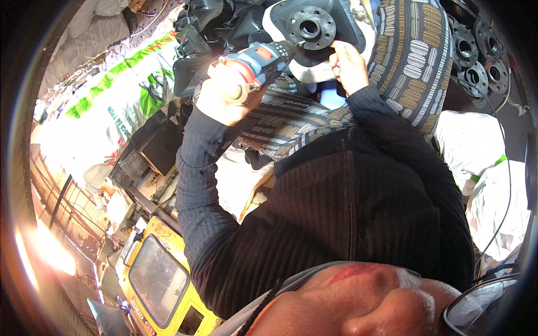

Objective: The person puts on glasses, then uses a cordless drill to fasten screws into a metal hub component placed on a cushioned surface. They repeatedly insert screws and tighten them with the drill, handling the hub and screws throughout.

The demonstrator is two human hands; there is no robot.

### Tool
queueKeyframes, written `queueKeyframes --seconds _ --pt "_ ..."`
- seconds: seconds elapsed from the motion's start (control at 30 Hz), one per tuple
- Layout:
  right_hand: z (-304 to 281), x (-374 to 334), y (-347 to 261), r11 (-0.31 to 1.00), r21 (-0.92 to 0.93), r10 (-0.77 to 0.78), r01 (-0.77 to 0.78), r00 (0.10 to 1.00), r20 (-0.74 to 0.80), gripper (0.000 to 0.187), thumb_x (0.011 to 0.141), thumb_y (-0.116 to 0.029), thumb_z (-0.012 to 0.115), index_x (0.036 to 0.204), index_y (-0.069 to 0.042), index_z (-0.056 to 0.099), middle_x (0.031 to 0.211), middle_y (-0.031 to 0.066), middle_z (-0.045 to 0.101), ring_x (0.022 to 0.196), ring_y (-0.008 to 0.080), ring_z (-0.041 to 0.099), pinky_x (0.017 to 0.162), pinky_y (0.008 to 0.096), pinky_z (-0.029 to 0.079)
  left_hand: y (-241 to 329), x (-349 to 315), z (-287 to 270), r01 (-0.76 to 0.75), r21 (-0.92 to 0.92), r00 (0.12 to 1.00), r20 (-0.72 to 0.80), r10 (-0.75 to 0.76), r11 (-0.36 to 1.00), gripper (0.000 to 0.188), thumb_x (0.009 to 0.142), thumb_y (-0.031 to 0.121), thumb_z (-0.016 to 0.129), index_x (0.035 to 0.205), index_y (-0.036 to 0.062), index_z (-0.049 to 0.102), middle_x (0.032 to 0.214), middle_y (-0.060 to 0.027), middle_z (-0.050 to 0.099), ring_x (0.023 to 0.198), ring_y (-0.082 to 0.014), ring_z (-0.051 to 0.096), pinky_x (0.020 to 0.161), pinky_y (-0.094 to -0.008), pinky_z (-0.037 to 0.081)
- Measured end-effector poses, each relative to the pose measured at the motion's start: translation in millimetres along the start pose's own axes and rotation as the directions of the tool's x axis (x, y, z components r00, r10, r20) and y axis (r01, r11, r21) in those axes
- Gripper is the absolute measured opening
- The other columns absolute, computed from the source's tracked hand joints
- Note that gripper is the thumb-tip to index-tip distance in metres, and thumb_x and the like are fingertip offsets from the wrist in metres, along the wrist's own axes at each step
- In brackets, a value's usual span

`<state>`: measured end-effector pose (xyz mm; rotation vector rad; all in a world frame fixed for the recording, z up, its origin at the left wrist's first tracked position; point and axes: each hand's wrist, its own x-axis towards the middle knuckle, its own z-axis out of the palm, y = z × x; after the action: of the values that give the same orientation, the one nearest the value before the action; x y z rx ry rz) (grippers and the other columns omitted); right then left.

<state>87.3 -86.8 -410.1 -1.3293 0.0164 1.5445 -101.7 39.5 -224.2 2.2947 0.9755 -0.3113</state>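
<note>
My left hand [221, 103] is wrapped round a blue cordless drill [260, 60] with red and black parts. The drill's chuck points right, and its tip is beside a round dark metal flange [329, 35]. That flange has a central bore and a ring of holes, and it sits on a black squarish part [352, 39] with rounded corners. At the flange's near right edge, the fingers of my right hand [351, 68] are closed in a pinch. What they hold, if anything, is too small to make out. Under the black part lies something white [314, 74].
Patterned fabric [414, 67] spreads across my lap. Several black parts [196, 67] are piled at the far left, beside a green-and-white sack [112, 112]. More round flanges [476, 75] lie at the far right, above white bags [471, 143]. A yellow machine [179, 252] stands at lower left.
</note>
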Motion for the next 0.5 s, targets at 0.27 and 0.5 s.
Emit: queueKeyframes --seconds 0.27,0.5 --pt "8 7 3 0.973 -0.224 -0.038 0.047 0.998 0.044 0.024 0.097 -0.025 0.051 0.092 -0.002 0.057 0.064 0.0010 0.057 0.056 0.0084 0.050 0.054 0.0257 0.041 53 24 -26 0.022 0.046 0.992 0.120 -0.027 0.999 0.059 0.071 0.021 0.070 0.127 0.0138 0.052 0.092 -0.0157 0.068 0.074 -0.0333 0.068 0.065 -0.0369 0.055" --pt "11 8 7 0.970 -0.213 -0.120 0.120 0.993 0.012 0.020 0.098 -0.022 0.051 0.086 -0.007 0.053 0.064 -0.0027 0.052 0.051 0.0040 0.043 0.047 0.0215 0.033 67 39 -34 0.036 0.183 0.980 0.187 -0.071 0.982 0.060 0.070 0.020 0.070 0.127 0.0142 0.050 0.083 -0.0158 0.068 0.076 -0.0324 0.067 0.062 -0.0377 0.054"
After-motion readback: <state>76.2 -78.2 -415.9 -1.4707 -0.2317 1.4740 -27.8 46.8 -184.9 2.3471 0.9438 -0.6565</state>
